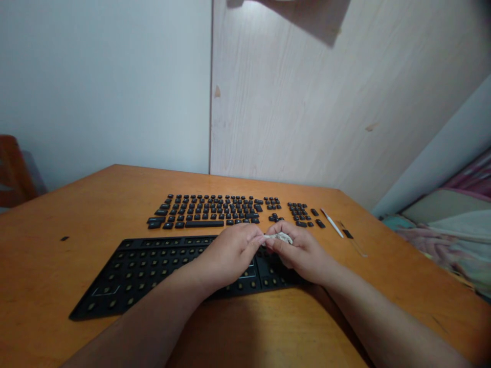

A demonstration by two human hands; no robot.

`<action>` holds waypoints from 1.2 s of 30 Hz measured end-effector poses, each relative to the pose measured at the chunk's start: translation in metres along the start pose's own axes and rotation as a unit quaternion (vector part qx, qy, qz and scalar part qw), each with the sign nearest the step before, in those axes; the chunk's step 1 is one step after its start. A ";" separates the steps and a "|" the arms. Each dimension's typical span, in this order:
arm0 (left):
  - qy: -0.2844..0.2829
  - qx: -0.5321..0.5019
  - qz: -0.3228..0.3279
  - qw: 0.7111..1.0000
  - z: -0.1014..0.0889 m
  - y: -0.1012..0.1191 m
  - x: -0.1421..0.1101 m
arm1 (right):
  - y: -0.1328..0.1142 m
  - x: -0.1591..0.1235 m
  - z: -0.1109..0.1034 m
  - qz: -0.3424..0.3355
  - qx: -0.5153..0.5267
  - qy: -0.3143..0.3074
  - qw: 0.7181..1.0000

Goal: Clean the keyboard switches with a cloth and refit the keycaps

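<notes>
Both hands meet above the right part of a black keyboard base (130, 276) that has its keycaps removed. My left hand (230, 255) pinches one end of a small crumpled white wipe (283, 237). My right hand (301, 253) is closed around the rest of that wipe. Behind the base, the removed black keycaps (207, 210) lie laid out in keyboard order on the orange wooden table (76, 204), with a numpad group (301, 213) to their right.
A thin white stick-like tool (332, 223) and a small black piece (348, 234) lie right of the keycaps. One loose black keycap (64, 238) sits at the far left. A bed with patterned bedding (452, 230) stands beside the table's right edge. A wooden chair (13, 171) is at left.
</notes>
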State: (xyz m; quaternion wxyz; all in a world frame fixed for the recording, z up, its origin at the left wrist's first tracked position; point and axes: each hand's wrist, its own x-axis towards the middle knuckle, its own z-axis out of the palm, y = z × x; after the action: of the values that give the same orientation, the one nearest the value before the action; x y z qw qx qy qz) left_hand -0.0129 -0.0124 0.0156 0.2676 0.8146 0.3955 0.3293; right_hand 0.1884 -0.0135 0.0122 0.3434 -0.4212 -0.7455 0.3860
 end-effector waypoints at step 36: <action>0.010 0.239 0.139 0.961 0.000 0.008 -0.007 | -0.008 -0.001 -0.010 0.130 0.179 -0.030 0.975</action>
State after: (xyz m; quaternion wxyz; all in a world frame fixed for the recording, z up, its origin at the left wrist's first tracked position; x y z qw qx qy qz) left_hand -0.0123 -0.0226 0.0186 0.0126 0.8983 0.3480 0.2679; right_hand 0.1944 -0.0145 0.0237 0.3379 -0.4346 -0.6128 0.5669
